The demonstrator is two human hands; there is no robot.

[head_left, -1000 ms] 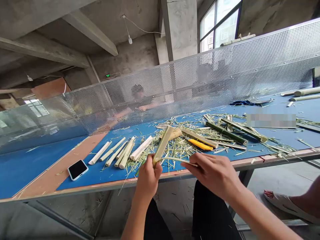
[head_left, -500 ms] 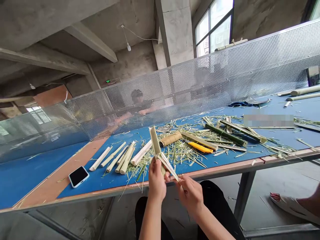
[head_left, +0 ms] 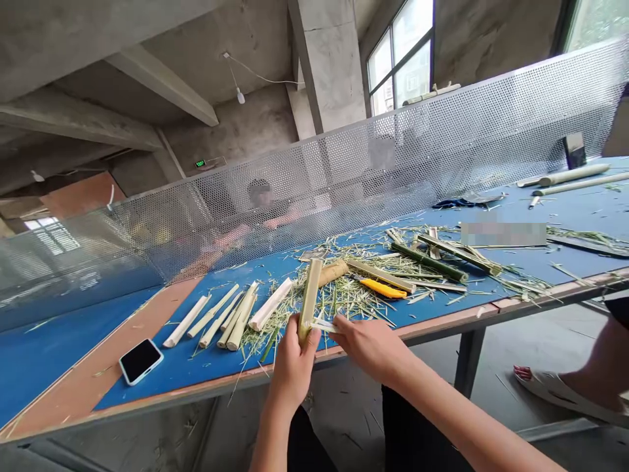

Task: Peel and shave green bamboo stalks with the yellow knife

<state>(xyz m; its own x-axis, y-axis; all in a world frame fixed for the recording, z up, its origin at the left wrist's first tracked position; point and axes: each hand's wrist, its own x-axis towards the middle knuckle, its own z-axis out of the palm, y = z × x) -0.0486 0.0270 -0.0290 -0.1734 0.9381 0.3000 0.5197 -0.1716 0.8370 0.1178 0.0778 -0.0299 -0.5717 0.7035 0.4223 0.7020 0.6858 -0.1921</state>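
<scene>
My left hand point(head_left: 293, 368) grips a split length of green bamboo point(head_left: 309, 300), which stands nearly upright with its pale inner face showing. My right hand point(head_left: 367, 347) pinches a thin pale bamboo strip point(head_left: 324, 326) at the lower part of that piece. The strip runs from the bamboo into my right fingers. A yellow utility knife point(head_left: 381, 288) lies on the blue mat beyond my right hand, among loose bamboo shavings point(head_left: 344, 303). Several peeled white bamboo sticks point(head_left: 228, 321) lie to the left of my left hand.
Green bamboo lengths point(head_left: 430, 262) lie at the table's right. A phone point(head_left: 141, 361) sits near the front left edge. A perforated metal screen point(head_left: 314, 177) runs along the far side, with a person point(head_left: 260, 203) behind it. A sandalled foot point(head_left: 555, 388) shows at lower right.
My right hand has come in close to the bamboo, and the long strip it drew out earlier now shows short. The whole view has swung slightly left.
</scene>
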